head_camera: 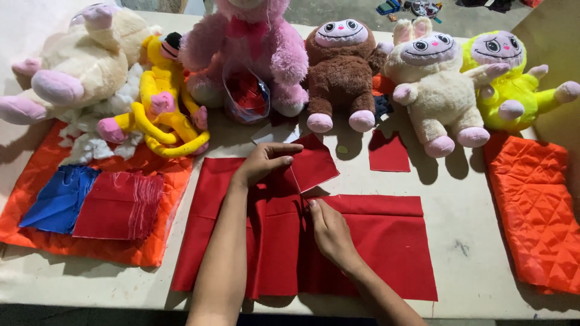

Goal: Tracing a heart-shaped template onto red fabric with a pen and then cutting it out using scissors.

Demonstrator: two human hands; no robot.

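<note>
A large red cloth (374, 241) lies spread on the pale table (471, 241) in front of me. My left hand (263, 162) pinches a smaller red fabric piece (314, 166) and lifts its edge off the cloth. My right hand (329, 232) rests on the large red cloth, its thumb pressing a fold near the middle. Another small red square (388, 154) lies apart on the table, farther back.
Plush toys line the back: cream (84, 60), yellow (166, 102), pink (248, 48), brown (341, 66), cream rabbit (435, 84), lime (513, 84). Orange quilted fabric (534, 211) lies right; another orange quilt (36, 181) left bears blue (60, 199) and red (118, 205) pieces.
</note>
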